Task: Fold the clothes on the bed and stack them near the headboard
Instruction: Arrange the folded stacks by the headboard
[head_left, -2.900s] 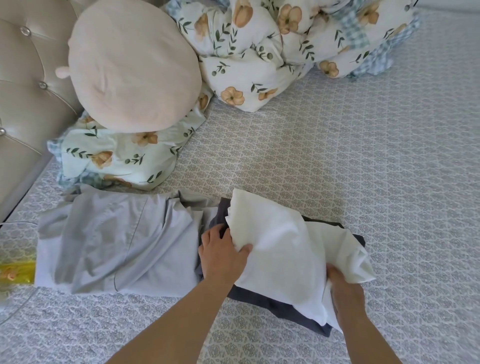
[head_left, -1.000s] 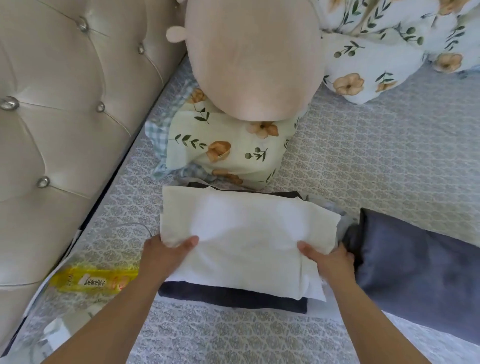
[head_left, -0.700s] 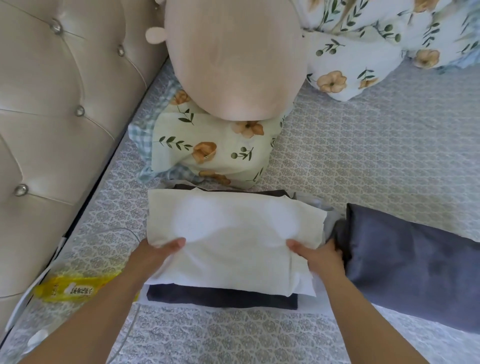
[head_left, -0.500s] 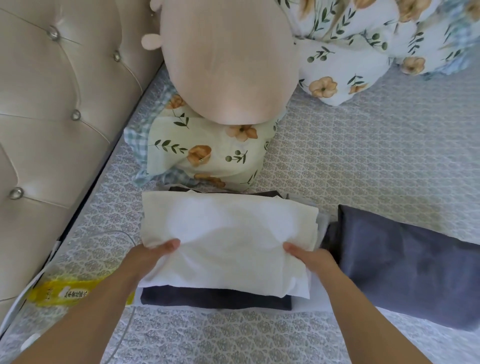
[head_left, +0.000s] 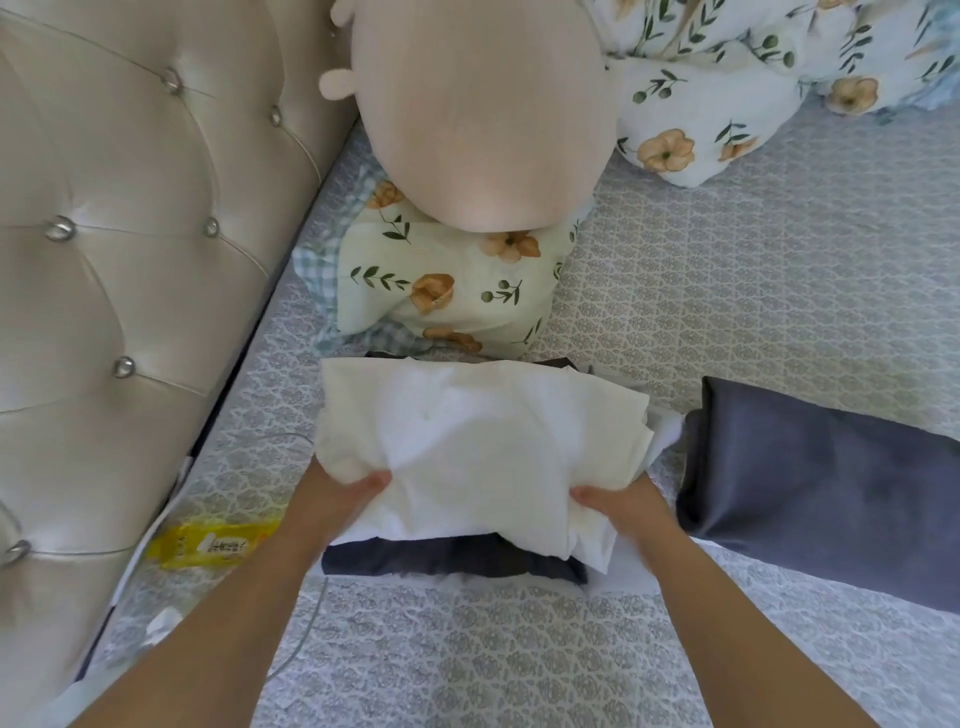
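Note:
A folded white garment (head_left: 483, 441) lies on top of a small stack, over a dark navy folded piece (head_left: 447, 558) and a pale layer beneath. My left hand (head_left: 337, 493) grips the stack's near left edge, thumb on top of the white cloth. My right hand (head_left: 618, 506) grips the near right edge the same way. The stack sits on the patterned bed sheet (head_left: 727, 291), close to the tufted beige headboard (head_left: 130, 234). A folded grey-blue garment (head_left: 815, 483) lies just right of the stack.
A floral pillow (head_left: 441, 291) with a round pink plush cushion (head_left: 483, 114) on it sits right behind the stack. A bunched floral duvet (head_left: 753, 78) fills the far right. A yellow packet (head_left: 213, 543) and a thin cable (head_left: 306, 623) lie by the headboard gap.
The stack was carried from the middle of the bed over to beside the headboard. In the last second both hands bunched the white cloth's near edge.

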